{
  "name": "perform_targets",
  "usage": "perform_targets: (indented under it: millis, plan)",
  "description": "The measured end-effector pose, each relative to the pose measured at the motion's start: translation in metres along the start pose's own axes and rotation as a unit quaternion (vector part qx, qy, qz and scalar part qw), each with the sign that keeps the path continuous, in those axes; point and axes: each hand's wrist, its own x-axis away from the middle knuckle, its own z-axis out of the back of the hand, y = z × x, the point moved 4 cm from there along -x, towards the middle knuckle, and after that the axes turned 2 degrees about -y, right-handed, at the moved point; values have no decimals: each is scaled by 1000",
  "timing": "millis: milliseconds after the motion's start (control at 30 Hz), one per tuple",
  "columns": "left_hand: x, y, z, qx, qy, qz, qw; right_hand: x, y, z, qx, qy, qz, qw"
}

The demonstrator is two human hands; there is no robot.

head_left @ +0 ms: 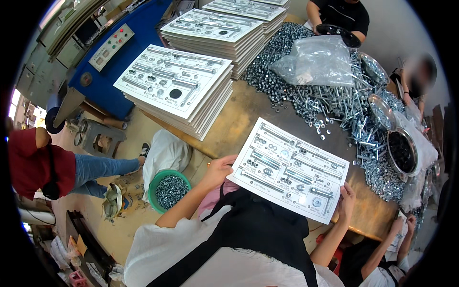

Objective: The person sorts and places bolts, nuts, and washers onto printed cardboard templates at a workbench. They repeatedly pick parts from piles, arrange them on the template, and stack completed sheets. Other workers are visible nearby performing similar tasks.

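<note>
Both of my hands hold a white hardware card [291, 172] by its opposite edges, tilted over my lap at the table's front edge. Bolts, nuts and washers show in rows on its face; I cannot tell which are real parts and which are printed. My left hand [221, 173] is closed on the left edge, and my right hand [345, 203] grips the lower right edge. Beyond it, to the left, stands a tall stack of similar cards [174, 79] on the wooden table [248, 107]. Further stacks [217, 28] rise behind that one.
Loose nuts and bolts [330, 100] heap across the table's right half, with a clear plastic bag [320, 57] on top. Metal bowls [401, 150] line the right side. A green basket of nuts [169, 191] stands on the floor. Several people are around the table and at left.
</note>
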Motion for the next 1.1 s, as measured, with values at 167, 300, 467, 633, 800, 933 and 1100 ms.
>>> perform_targets:
  millis: [167,300,467,633,800,933,1100]
  plan:
    - [16,62,-7,10,-24,-45,999,6,-71,-13,7,-2,52,999]
    - [30,130,8,2,-12,-84,996,5,-156,-64,25,-78,98,992]
    - [25,207,54,10,33,-148,988,-7,-225,-154,-11,-172,128,977]
    - [-1,261,131,-76,133,-137,979,-55,-220,-230,-22,-199,124,972]
    - [-29,284,248,-145,226,-131,954,-83,-164,-345,-67,-235,104,964]
    - [-31,300,346,-246,306,-106,914,-70,-131,-439,-106,-253,54,960]
    - [-37,321,389,-232,316,-94,915,-64,-114,-497,-152,-275,13,949]
